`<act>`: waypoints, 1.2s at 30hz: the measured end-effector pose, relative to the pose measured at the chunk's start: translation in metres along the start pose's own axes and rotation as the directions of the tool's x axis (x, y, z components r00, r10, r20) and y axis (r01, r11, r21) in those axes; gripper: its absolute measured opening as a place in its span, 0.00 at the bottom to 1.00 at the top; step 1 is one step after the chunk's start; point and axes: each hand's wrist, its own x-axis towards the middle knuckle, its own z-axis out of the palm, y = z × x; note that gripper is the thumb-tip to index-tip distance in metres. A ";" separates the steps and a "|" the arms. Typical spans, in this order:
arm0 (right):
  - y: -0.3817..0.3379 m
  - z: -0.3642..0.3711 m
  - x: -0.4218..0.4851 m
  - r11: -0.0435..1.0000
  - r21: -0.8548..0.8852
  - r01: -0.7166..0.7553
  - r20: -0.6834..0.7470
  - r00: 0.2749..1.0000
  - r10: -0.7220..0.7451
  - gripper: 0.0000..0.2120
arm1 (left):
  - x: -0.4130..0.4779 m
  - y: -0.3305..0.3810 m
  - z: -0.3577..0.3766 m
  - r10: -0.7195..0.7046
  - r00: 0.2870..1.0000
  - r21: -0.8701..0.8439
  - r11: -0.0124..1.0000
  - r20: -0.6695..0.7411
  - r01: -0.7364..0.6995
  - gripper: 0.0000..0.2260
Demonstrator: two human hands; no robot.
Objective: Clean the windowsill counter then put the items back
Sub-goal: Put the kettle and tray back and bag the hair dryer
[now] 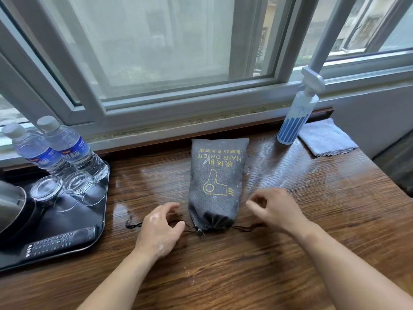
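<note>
A: Where is the grey fabric drawstring bag with the yellow hair-drier print point(218, 182)?
B: It lies flat in the middle of the brown wood-grain tabletop point(290, 253), its gathered mouth toward the near edge and its black drawstring cord point(134, 225) trailing left and right

A: And the hands?
B: The left hand point(158, 229) sits just left of the bag's mouth, fingers loosely curved and thumb apart, gripping nothing. The right hand point(277, 211) hangs just right of it, fingers curled over the cord; I cannot tell whether it pinches anything

A: What else is there?
B: At the far right stands a white-and-blue spray bottle point(295, 117), with a folded grey cloth point(326, 137) just beside it. On the left a black tray point(55, 222) carries two clear plastic water bottles point(64, 146), two upturned glasses point(77, 183), a dark remote control point(60, 240) and a metal kettle point(13, 202)
</note>
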 end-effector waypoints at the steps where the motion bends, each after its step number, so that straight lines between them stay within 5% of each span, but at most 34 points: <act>1: -0.001 -0.007 0.014 1.000 -0.002 0.011 -0.055 0.998 -0.012 0.17 | -0.003 0.004 0.002 0.034 0.998 -0.013 0.999 -0.059 -0.035 0.23; 4: -0.010 -0.017 0.063 0.995 -0.009 0.095 -0.092 0.991 -0.095 0.18 | -0.015 0.028 0.017 0.184 0.971 -0.011 0.982 -0.153 -0.188 0.35; 9: -0.023 -0.010 0.129 0.970 -0.099 0.224 0.145 0.967 -0.208 0.27 | -0.010 0.064 0.052 0.423 0.890 0.268 0.889 -0.173 -0.371 0.30; 13: -0.021 -0.006 0.131 0.972 -0.130 0.195 0.233 0.959 -0.161 0.20 | -0.003 0.067 0.059 0.423 0.896 0.356 0.864 -0.136 -0.355 0.23; 21: -0.011 0.015 0.063 0.969 -0.241 0.061 0.142 0.990 -0.027 0.37 | 0.011 0.013 0.025 0.444 0.868 0.356 0.866 -0.223 -0.351 0.22; 27: -0.029 0.035 0.010 0.944 -0.319 0.089 -0.019 0.995 -0.100 0.36 | 0.049 -0.011 -0.006 0.441 0.859 0.460 0.839 -0.260 -0.291 0.20; 36: -0.050 0.042 -0.008 0.926 -0.346 0.152 -0.054 0.982 -0.181 0.33 | 0.102 -0.009 -0.006 0.447 0.843 0.466 0.839 -0.300 -0.279 0.20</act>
